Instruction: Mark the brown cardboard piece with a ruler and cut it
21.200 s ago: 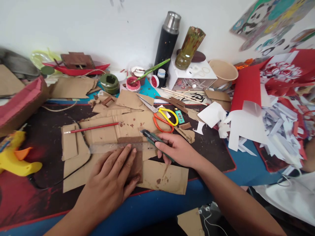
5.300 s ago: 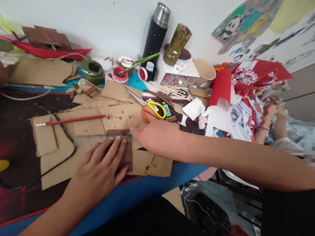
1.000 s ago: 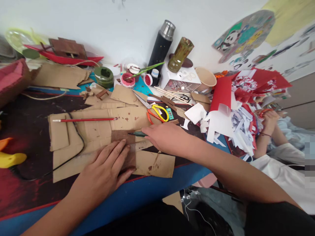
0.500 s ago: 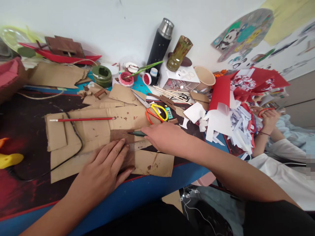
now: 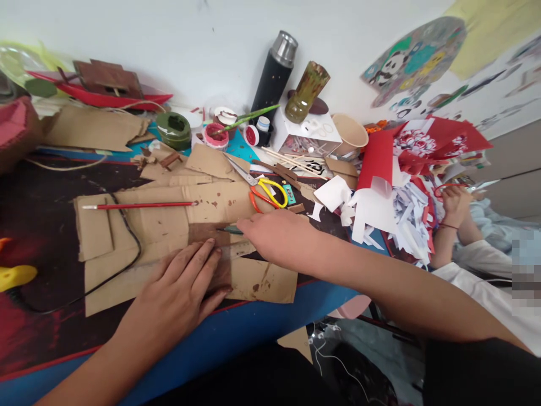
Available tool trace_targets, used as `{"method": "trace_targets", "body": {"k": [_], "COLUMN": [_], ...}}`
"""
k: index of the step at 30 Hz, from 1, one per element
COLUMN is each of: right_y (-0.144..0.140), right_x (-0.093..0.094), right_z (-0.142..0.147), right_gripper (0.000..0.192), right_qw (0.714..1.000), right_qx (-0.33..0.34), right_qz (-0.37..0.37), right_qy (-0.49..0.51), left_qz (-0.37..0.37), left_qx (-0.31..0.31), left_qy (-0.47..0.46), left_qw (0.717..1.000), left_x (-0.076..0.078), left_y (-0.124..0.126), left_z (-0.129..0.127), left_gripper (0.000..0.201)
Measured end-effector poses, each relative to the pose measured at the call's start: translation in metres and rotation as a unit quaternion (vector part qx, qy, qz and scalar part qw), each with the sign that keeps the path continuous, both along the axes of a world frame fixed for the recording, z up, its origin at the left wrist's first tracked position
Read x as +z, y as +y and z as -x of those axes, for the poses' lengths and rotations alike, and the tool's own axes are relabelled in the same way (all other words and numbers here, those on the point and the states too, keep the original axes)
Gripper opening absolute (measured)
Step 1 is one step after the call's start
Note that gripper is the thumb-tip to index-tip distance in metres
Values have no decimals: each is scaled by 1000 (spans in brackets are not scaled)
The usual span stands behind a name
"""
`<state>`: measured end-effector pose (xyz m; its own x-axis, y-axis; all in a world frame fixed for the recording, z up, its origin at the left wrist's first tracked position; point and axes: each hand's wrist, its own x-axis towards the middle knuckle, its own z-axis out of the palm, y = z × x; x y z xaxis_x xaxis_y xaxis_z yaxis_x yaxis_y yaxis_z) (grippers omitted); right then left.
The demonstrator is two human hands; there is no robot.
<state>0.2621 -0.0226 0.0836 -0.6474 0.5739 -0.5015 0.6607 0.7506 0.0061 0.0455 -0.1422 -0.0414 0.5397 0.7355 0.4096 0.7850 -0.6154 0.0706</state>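
Note:
My left hand [image 5: 181,285] lies flat with its fingers stretched out, pressing on a clear ruler [image 5: 240,249] and a brown-painted piece of cardboard [image 5: 203,231]. Part of the ruler is hidden beneath the palm. Just to the right, my right hand [image 5: 274,234] is closed around a slim dark green pen [image 5: 230,229]. Its thin tip points left and is at the brown piece, above the ruler's edge. Larger cardboard sheets [image 5: 264,282] with brown stains lie underneath. Scissors [image 5: 270,192] with yellow and orange handles rest beyond my right hand.
A red paintbrush [image 5: 143,205] and a black cord [image 5: 137,242] cross the cardboard at left. Paint jars [image 5: 173,129], a black thermos [image 5: 273,73] and a red boat model [image 5: 110,90] stand along the wall. Another person's hand [image 5: 454,203] holds scissors at right, near paper scraps [image 5: 409,211].
My right hand has slid slightly left with the pen, along the ruler. My left hand stays in place. The other person's hand and scissors have shifted a little.

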Motion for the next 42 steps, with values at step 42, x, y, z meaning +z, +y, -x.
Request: {"method": "trace_targets", "body": {"k": [42], "right_y": [14], "right_x": [13], "right_z": [4], "right_gripper": [27], "right_qw": [999], "right_qx": [13], "right_qz": [33], "right_qy": [-16], "left_qz": [35], "left_qx": [0], "left_qy": [-32], "left_qw": [999], "left_x": [-2], "left_y": [-1], "left_z": [1], "left_gripper": [60]}}
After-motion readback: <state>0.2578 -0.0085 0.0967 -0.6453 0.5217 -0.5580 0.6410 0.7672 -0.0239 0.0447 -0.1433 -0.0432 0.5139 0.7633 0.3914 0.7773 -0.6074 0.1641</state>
